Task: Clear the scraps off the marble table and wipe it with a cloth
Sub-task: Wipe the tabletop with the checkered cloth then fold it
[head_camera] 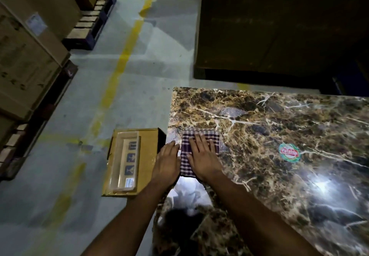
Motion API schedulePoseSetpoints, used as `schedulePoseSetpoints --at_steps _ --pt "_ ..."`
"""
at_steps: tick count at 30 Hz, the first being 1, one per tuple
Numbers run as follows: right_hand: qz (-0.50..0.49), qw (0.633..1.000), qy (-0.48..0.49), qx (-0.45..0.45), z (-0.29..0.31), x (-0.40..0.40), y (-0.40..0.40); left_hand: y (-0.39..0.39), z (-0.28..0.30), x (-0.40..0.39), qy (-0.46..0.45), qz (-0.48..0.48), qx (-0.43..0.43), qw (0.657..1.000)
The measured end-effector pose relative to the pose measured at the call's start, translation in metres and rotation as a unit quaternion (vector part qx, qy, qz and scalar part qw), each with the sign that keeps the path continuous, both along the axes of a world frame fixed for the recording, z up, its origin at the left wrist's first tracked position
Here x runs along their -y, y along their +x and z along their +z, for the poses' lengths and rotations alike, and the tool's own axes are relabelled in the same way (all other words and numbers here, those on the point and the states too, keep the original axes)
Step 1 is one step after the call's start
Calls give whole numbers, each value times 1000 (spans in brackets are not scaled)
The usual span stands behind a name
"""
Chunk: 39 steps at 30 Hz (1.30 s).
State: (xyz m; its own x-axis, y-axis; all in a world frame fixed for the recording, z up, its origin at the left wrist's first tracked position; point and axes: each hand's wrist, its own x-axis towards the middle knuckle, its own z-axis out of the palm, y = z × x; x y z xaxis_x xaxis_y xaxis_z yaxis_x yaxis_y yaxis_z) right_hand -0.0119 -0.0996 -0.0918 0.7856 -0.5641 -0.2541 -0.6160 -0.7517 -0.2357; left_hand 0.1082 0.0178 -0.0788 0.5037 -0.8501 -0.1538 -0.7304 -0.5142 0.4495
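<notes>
Head view: a folded purple-and-white checked cloth (199, 152) lies flat on the marble table (279, 128), close to its 9 o'clock edge. The right hand (201, 158) presses on the cloth with straight, spread fingers. The left hand (167, 160), fingers straight and together, rests flat at the cloth's 9 o'clock side, at the table's edge. A round red-and-green sticker (289, 152) sits at the cloth's 3 o'clock. A cardboard box (131, 162) lies on the floor at 9 o'clock.
</notes>
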Motion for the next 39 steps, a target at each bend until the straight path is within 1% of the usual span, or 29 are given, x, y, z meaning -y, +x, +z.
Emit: schedulePoseSetpoints --at_steps 2,5,9,12,14,16,18,19,21,23,25,27,28,29,31,33,35,37,39 --pt "32 999 -24 15 -7 7 9 6 -5 4 -19 11 0 1000" --pt "86 995 -31 35 -16 27 39 22 -11 17 -24 28 -6 999" --pt "113 991 -53 45 -22 70 91 47 -18 40 -25 27 -5 999" --pt "86 993 -67 46 -23 109 123 66 -21 61 -12 7 21 1000" --pt "30 996 -70 44 -23 129 131 72 -22 73 -14 -4 28 1000" --pt "-46 995 -76 42 -25 140 124 73 -24 76 -12 -6 25 1000" --pt "-112 989 -87 36 -24 136 109 73 -28 70 1 -11 30 999" --pt "-127 987 -90 32 -24 128 103 72 -31 67 4 -13 32 999" --pt "-119 989 -86 28 -21 110 104 70 -36 63 -1 -10 39 999" --pt "-66 995 -64 43 -18 104 121 68 -38 67 7 1 43 999" --pt "-1 997 -57 53 -17 118 149 70 -42 70 30 11 30 999" --pt "38 997 -53 42 -17 143 174 71 -41 66 13 17 33 999" --pt "42 997 -55 29 -17 156 182 72 -41 61 -4 14 41 999" --pt "34 997 -61 17 -18 166 186 72 -42 58 -17 10 49 999" --pt "-17 997 -75 17 -20 180 180 72 -45 54 -25 10 62 998" --pt "-85 993 -81 32 -20 180 160 71 -40 55 -11 16 40 999" --pt "-125 987 -90 35 -19 162 138 71 -39 56 4 8 24 1000" --pt "-117 989 -85 27 -17 133 128 72 -38 57 9 6 28 1000" --pt "-61 995 -70 24 -16 112 137 71 -39 58 20 14 48 999"
